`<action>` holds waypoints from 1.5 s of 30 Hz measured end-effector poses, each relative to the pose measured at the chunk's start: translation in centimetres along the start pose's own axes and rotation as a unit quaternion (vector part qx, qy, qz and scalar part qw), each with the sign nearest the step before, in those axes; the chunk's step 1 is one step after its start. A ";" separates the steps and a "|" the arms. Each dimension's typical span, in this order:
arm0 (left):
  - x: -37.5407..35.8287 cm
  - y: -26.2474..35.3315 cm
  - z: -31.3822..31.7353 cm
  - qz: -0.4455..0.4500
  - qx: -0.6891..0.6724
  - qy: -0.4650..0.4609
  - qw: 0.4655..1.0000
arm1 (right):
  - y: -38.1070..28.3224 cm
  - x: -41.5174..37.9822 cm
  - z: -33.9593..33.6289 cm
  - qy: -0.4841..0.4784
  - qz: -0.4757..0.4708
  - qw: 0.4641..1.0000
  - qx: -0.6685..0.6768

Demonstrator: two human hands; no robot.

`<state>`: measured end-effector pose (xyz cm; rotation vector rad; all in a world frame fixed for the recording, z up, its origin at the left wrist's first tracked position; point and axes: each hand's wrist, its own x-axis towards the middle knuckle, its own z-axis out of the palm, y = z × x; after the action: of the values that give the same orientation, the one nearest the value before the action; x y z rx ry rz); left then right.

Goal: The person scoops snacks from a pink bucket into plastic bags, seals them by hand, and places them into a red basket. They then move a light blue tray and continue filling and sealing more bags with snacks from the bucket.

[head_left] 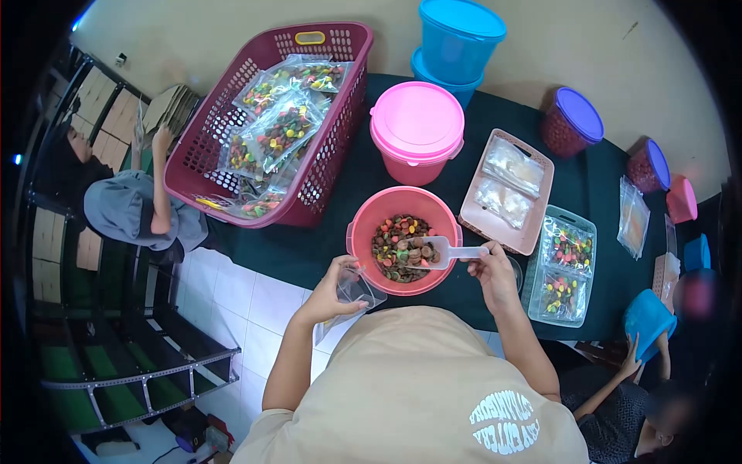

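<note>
My right hand [495, 277] is closed on the handle of a translucent white scoop [468, 252]. The scoop's blade lies inside a pink bowl [408, 199], with some brown pieces in it. Brown, red, yellow and green candy-like pieces [384, 241] cover the bowl's bottom. Beside the bowl's lower left rim, my left hand [328, 297] grips a clear plastic bag [369, 291] with thumb and fingers spread around it. The bag's mouth faces the bowl. Whether anything lies in its lower part is hard to make out.
A maroon basket [179, 166] holds filled bags. Around the bowl stand a pink lidded tub [417, 127], blue tubs [462, 35], a tray of plastic bags [473, 213] and a container with filled bags [532, 290]. One person is at left; another at right holds a blue container [648, 321].
</note>
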<state>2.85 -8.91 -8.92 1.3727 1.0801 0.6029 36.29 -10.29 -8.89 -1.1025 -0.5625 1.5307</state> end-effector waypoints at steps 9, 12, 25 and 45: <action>-1.6 6.0 0.3 0.049 0.217 0.039 0.974 | -3.5 -0.6 3.3 -0.053 -0.001 0.998 -0.027; -0.5 7.3 1.0 0.064 0.200 0.038 0.977 | -5.0 -1.0 5.7 -0.092 -0.015 0.990 -0.101; 4.7 7.0 -0.7 0.201 -0.486 -0.204 0.826 | -13.0 -3.9 13.9 -0.203 -0.473 0.769 -0.378; 1.8 4.2 -0.6 -0.052 -0.003 0.070 0.996 | 2.5 3.6 8.3 -0.210 -0.178 0.618 -0.736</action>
<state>4.15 -6.39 -5.27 1.2753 1.2536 0.6330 28.05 -5.86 -8.38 -1.5625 -2.4855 0.6792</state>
